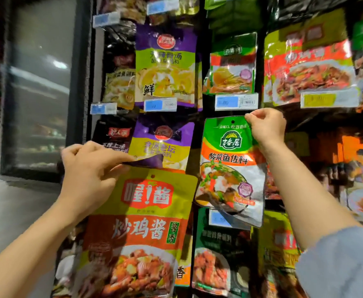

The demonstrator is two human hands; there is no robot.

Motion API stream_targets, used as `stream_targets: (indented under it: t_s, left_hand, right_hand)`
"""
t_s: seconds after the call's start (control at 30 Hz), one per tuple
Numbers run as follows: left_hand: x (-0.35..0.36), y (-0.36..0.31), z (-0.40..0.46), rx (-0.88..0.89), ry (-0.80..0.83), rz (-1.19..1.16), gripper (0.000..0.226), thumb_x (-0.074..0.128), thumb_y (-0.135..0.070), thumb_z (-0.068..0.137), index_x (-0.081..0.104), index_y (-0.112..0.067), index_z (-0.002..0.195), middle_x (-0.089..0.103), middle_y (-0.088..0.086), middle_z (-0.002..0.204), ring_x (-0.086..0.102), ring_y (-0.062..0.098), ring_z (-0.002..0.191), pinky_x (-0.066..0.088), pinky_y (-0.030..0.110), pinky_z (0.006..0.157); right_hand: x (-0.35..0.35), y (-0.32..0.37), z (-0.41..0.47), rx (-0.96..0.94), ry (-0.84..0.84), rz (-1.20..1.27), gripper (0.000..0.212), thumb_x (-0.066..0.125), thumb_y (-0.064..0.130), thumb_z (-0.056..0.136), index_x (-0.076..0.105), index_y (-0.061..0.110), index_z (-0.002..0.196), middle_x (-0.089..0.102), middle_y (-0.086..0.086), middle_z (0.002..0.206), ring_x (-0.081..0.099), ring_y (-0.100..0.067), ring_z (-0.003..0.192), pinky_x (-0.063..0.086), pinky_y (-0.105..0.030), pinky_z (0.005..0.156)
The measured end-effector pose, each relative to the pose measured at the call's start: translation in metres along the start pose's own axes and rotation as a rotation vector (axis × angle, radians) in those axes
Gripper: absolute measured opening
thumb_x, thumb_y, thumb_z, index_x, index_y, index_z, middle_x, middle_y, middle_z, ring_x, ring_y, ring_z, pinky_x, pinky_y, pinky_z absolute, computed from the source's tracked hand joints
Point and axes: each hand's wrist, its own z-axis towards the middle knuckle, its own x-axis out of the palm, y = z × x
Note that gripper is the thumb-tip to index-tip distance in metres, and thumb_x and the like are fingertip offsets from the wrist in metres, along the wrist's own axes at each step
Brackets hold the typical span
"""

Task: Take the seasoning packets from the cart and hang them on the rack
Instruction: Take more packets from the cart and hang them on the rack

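My right hand (266, 127) pinches the top right corner of a green, orange and white seasoning packet (232, 168), holding it up against the rack just below a blue price tag (236, 102). Its hang hole shows at the top edge. My left hand (88, 173) pinches the top left corner of a large yellow and orange packet (141, 229), held in front of the lower rack. The fingertips of that hand also touch the lower edge of a purple and yellow packet (161, 145) hanging behind. The cart is out of view.
The rack is crowded with hanging packets: a purple and yellow one (165, 65) upper centre, a green one (232, 65) above my right hand, a red and yellow one (307, 63) at the right. A glass-fronted cabinet (38, 87) stands at the left.
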Motion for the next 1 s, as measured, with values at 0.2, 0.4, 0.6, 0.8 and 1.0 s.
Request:
stream_targets:
  t_s: [0.2, 0.4, 0.6, 0.8, 1.0]
  left_hand:
    - [0.030, -0.011, 0.004, -0.019, 0.024, -0.010, 0.023, 0.062, -0.028, 0.071, 0.069, -0.035, 0.092, 0.048, -0.030, 0.078, 0.043, 0.007, 0.083, 0.014, 0.027, 0.076]
    - [0.054, -0.026, 0.007, -0.092, 0.036, -0.138, 0.021, 0.050, -0.049, 0.072, 0.060, -0.051, 0.091, 0.055, -0.026, 0.078, 0.044, -0.012, 0.086, 0.021, 0.031, 0.085]
    - [0.071, -0.037, 0.013, -0.085, 0.024, -0.211, 0.040, 0.048, -0.049, 0.070, 0.050, -0.052, 0.110, 0.054, -0.027, 0.076, 0.049, 0.007, 0.076, 0.044, 0.061, 0.075]
    - [0.074, -0.042, 0.015, -0.051, 0.027, -0.207, 0.045, 0.047, -0.049, 0.070, 0.049, -0.041, 0.115, 0.050, -0.029, 0.076, 0.047, 0.007, 0.076, 0.044, 0.062, 0.071]
    - [0.079, -0.041, 0.015, -0.064, 0.053, -0.220, 0.044, 0.049, -0.051, 0.071, 0.049, -0.044, 0.115, 0.058, -0.030, 0.077, 0.046, 0.005, 0.077, 0.044, 0.059, 0.072]
  right_hand:
    - [0.017, -0.030, 0.021, -0.015, 0.086, 0.249, 0.011, 0.068, 0.027, 0.076, 0.065, 0.018, 0.072, 0.064, -0.004, 0.076, 0.057, -0.015, 0.073, 0.048, -0.036, 0.071]
    - [0.027, -0.041, 0.049, 0.033, 0.131, 0.437, 0.008, 0.066, 0.014, 0.072, 0.068, 0.009, 0.066, 0.066, -0.007, 0.073, 0.058, -0.019, 0.070, 0.050, -0.041, 0.065]
    - [0.035, -0.041, 0.059, 0.124, 0.246, 0.450, 0.013, 0.067, 0.005, 0.070, 0.071, 0.017, 0.069, 0.072, -0.008, 0.086, 0.069, -0.028, 0.085, 0.056, -0.049, 0.078]
    - [0.033, -0.037, 0.069, 0.160, 0.259, 0.471, 0.023, 0.066, 0.001, 0.077, 0.068, 0.016, 0.061, 0.071, -0.002, 0.078, 0.069, -0.026, 0.080, 0.057, -0.052, 0.071]
    - [0.039, -0.045, 0.075, 0.155, 0.286, 0.546, 0.018, 0.066, 0.001, 0.080, 0.071, 0.016, 0.072, 0.072, -0.004, 0.085, 0.070, -0.023, 0.083, 0.058, -0.041, 0.075]
